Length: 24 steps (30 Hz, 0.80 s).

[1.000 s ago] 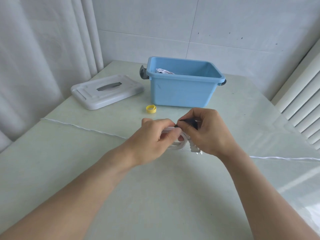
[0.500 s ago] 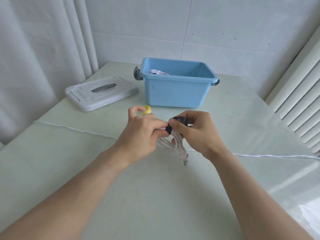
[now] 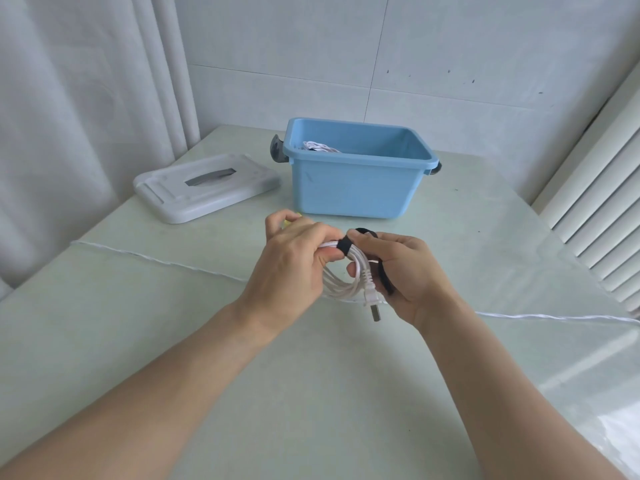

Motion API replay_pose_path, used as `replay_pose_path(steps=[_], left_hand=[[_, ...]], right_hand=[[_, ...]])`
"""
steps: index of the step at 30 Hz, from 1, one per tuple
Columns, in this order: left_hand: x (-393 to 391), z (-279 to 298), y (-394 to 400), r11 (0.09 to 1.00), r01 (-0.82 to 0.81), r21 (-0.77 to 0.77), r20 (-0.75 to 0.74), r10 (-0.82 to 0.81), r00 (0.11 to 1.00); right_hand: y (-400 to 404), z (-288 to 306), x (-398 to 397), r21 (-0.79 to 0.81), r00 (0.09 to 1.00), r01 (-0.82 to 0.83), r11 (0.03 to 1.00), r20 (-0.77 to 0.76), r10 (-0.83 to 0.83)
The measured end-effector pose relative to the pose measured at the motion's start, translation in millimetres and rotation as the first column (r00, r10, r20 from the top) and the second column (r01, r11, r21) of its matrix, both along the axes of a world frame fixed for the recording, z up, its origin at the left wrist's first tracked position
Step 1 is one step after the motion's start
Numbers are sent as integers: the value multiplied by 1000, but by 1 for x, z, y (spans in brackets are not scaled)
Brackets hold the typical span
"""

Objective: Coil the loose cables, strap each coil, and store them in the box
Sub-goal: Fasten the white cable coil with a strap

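A coiled white cable (image 3: 341, 287) with a plug hanging at its lower end is held above the table between both hands. My left hand (image 3: 291, 268) grips the top of the coil. A black strap (image 3: 345, 244) is wrapped round the coil's top strands, and its loose tail runs down through my right hand (image 3: 407, 275), which pinches the strap. Behind the hands stands the blue box (image 3: 349, 188), open, with a white coiled cable (image 3: 320, 147) inside at its left end.
The box's white lid (image 3: 204, 187) lies to the left of the box. A yellow roll (image 3: 287, 221) is mostly hidden behind my left hand. A seam crosses the table (image 3: 311, 393) under the hands. A curtain hangs left; slats stand at the right.
The hands have lifted the coil and spread apart. The black strap now shows wrapped round the coil's top, and the coil with its plug hangs in plain sight.
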<state>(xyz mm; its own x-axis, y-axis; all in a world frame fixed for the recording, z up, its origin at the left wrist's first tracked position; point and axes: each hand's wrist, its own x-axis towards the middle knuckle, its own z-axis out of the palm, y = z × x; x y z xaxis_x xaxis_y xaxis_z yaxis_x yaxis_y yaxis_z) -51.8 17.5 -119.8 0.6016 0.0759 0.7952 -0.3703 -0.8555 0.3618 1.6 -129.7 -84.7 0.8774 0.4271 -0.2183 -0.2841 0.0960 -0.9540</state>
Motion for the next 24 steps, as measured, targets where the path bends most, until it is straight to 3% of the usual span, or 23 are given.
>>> replay_pose_path(steps=[2, 7, 11, 17, 24], left_hand=[[-3, 3, -3, 996, 44, -81, -17, -46, 999], [0, 3, 4, 993, 83, 89, 73, -90, 993], [2, 1, 4, 988, 87, 131, 87, -99, 991], [5, -3, 4, 984, 75, 161, -17, -74, 997], [5, 0, 13, 994, 45, 100, -94, -36, 995]], right_hand=[[-1, 1, 0, -13, 1000, -4, 1000, 1, 4], [-2, 0, 0, -17, 1000, -3, 1000, -16, 2], [-3, -2, 2, -77, 999, -13, 997, -46, 9], [-3, -11, 5, -217, 1000, -30, 976, -8, 29], [0, -16, 10, -165, 1000, 23, 986, 24, -19]])
